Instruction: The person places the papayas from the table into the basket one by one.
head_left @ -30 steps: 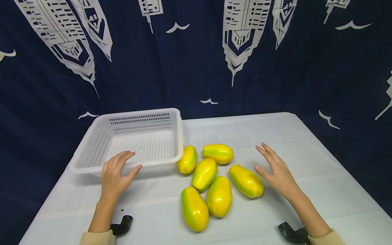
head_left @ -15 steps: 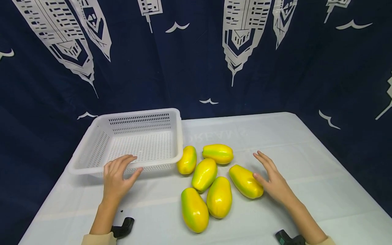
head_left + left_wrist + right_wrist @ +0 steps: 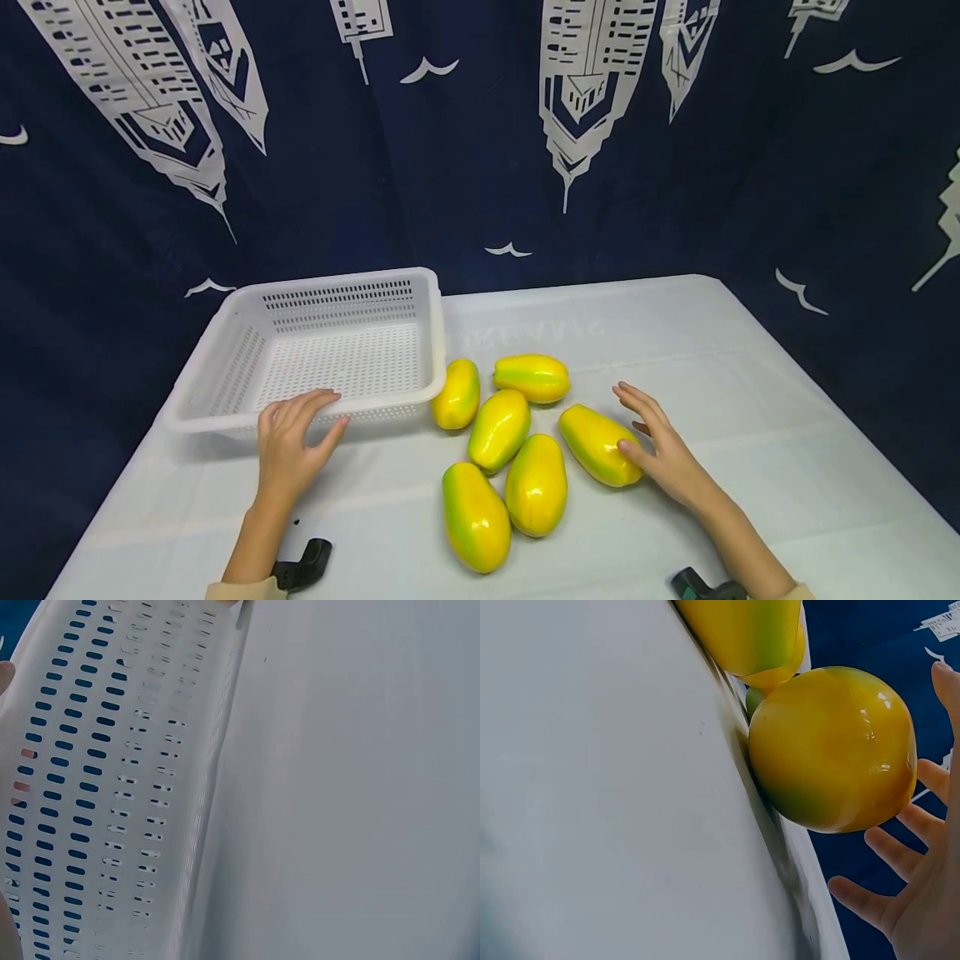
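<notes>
My left hand (image 3: pixel 288 454) is at the front rim of a white plastic basket (image 3: pixel 390 404), fingers reaching over the rim and thumb spread apart. In the left wrist view only bits of that hand show beside the slotted basket wall (image 3: pixel 97 757); whether it touches the rim I cannot tell. The right hand (image 3: pixel 667 458) is at the right end of a yellow-green papaya (image 3: pixel 596 446), thumb over its near end, fingers spread beyond it. The right wrist view shows that papaya (image 3: pixel 832 750) beside the spread fingers (image 3: pixel 892 855); contact is unclear.
Several more papayas lie left of it: one by the basket (image 3: pixel 457 396), one at the back (image 3: pixel 532 377), others (image 3: pixel 498 429) in the middle and front (image 3: pixel 476 517). A white cloth covers the table (image 3: pixel 750 400). A dark blue printed curtain (image 3: pixel 465 167) hangs behind.
My right hand has come down and left, toward the rightmost papaya. The left hand has shifted slightly right and nearer along the basket's front rim. Papayas and basket stay put.
</notes>
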A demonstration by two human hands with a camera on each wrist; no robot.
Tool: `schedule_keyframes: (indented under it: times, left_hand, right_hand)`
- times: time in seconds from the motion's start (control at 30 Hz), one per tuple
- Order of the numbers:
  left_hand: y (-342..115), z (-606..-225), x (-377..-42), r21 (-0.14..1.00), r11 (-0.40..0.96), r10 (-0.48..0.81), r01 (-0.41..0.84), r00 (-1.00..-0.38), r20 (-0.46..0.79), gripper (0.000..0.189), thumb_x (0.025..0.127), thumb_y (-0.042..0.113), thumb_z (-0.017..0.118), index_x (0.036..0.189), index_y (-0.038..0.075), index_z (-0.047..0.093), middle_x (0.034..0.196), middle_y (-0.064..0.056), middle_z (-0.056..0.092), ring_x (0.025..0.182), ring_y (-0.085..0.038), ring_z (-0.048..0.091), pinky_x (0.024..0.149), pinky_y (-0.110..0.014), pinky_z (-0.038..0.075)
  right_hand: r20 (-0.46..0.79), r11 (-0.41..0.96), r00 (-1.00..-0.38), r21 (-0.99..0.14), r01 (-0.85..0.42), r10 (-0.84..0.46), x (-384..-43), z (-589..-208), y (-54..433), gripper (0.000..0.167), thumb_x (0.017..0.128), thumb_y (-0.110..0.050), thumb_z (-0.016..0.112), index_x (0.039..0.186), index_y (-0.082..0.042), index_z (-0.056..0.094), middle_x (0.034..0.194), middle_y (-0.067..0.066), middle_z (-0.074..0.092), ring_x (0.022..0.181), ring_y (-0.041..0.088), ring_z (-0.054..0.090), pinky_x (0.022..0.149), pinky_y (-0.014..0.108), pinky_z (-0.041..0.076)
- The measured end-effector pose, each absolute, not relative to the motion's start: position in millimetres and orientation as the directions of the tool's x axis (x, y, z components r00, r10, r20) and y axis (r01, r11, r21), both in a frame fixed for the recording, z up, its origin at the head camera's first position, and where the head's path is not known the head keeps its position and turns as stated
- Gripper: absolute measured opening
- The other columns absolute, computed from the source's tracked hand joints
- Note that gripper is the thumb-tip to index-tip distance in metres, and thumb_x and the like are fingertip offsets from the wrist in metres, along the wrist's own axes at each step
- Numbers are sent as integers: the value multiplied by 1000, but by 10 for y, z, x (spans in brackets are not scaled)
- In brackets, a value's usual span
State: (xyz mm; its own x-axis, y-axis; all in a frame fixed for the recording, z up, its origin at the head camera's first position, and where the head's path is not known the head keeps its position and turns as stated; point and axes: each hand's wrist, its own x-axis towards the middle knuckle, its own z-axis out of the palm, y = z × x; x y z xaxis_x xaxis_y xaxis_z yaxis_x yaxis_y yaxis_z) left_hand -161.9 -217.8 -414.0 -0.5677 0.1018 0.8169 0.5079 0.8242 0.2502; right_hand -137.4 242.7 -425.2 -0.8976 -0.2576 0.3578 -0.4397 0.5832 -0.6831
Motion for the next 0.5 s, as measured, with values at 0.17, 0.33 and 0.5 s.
schedule_keyframes:
  times: [0.17,0.33,0.5]
  left_hand:
    - [-2166,-4175,-1616,288,818,73,497,-588,806,33,81,39,59,94,10,66,93,-10,67,89,-26,55,90,-39,27]
    - [-2142,-4199,-1613,316,813,45,490,-593,804,27,74,28,65,94,10,67,92,-10,67,91,-27,54,91,-42,25]
    - [-2132,-4197,-1596,337,810,27,480,-605,796,25,73,23,66,95,10,66,92,-11,67,92,-27,54,93,-41,24]
  right_hand:
    - [350,571,-899,-695,-437,-262,-1375,-4294,2438,67,81,-11,62,140,-16,31,140,7,32,118,-10,28,92,16,36]
    - [329,570,-906,-705,-423,-267,-1363,-4326,2424,67,79,-12,65,138,-12,34,137,6,33,117,-9,28,92,17,34]
    - [292,565,-917,-724,-397,-272,-1351,-4342,2403,67,78,-15,66,137,-16,36,136,3,33,117,-10,29,92,18,30]
